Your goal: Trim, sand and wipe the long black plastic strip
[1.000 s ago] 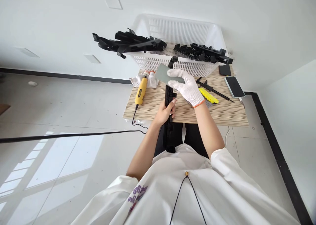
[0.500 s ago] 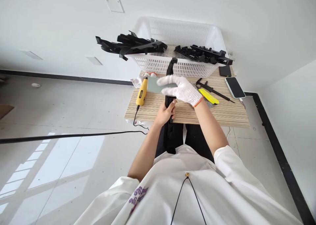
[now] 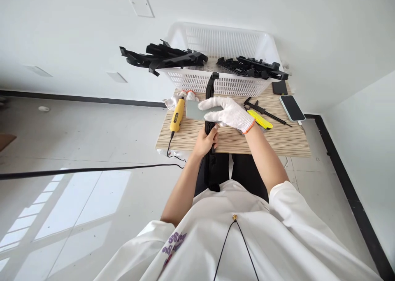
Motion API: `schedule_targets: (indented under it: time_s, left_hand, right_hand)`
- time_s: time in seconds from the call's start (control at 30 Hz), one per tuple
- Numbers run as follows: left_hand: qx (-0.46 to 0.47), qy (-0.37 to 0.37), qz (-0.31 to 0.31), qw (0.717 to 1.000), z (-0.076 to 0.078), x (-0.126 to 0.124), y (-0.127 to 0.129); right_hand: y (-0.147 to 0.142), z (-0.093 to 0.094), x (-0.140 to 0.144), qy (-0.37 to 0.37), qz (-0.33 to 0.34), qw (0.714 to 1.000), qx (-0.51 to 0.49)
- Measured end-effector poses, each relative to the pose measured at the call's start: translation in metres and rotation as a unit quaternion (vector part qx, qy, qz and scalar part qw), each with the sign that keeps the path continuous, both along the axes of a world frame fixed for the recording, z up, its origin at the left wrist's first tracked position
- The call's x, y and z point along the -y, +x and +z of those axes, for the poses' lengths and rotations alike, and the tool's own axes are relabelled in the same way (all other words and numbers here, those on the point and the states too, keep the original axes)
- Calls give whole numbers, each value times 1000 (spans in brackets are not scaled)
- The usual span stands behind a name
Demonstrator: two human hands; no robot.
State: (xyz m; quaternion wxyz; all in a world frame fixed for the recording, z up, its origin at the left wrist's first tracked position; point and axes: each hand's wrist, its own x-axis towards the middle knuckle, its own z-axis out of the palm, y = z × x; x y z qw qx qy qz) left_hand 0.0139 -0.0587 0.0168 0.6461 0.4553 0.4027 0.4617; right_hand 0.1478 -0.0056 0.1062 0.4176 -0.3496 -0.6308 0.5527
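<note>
My bare left hand (image 3: 206,142) is wrapped round a long black plastic part (image 3: 211,172), which stands out from my lap over the table edge toward the basket. My right hand (image 3: 230,113), in a white knit glove with an orange cuff edge, lies across this part just beyond the left hand. Under its outstretched fingers is a flat grey-green sheet (image 3: 194,110), gripped against the part; the thumb is mostly hidden. To the left of the sheet lies a yellow corded tool (image 3: 177,115).
A white plastic basket (image 3: 222,81) holds several black parts (image 3: 173,59), some sticking out leftward. On the wooden table (image 3: 277,143) lie a black caliper (image 3: 268,112), a yellow-handled tool (image 3: 259,118), a phone (image 3: 292,108) and a black flat item (image 3: 279,87). A cord (image 3: 92,169) crosses at left.
My right hand and the grey-green sheet have shifted slightly right and toward me along the black part. The left hand keeps its hold in the same place.
</note>
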Motion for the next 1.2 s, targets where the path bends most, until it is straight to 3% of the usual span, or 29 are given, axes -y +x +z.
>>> schedule_targets:
  time_s: [0.1,0.23,0.33,0.43,0.57,0.67,0.77,0.9,1.0,1.13,1.2]
  left_hand:
    - [-2,3,1,1000,0,0,0]
    - [1,1,3,1000,0,1,-1]
    - [-2,5,-1,1000,-1,1,0]
    - [1,7,1,1000,-2,0,0]
    - [2,3,-5,1000,-1,0,0]
    - [5,3,-1,1000,0,0,-1]
    - [3,-1,-6,1000,0,0,0]
    - [5,4,-4,1000,-1,0,0]
    - [4,2,-7,1000,-1,-1,0]
    - [9,1,-7,1000,-1,-1,0]
    - [7,0,-8,1000,-1,0,0]
  right_hand:
    - [2,-3,1,-5,-43,999,-16]
    - [7,-7,1,-24,-28,999,4]
    - [9,-7,1,-17,-73,997,-18]
    - [7,-6,-1,-19,-37,999,3]
    - [4,-5,-3,-4,-61,998,-21]
    - [3,-3,-2,-22,-14,1000,9]
    - [3,-2,-2,-24,-43,999,-6]
    - [3,-3,-2,-37,-9,999,16]
    - [3,-4,-3,-27,-47,999,-2]
    - [6,-6,-3,-40,-2,999,6]
    - [7,-7,-2,-31,-40,999,-16]
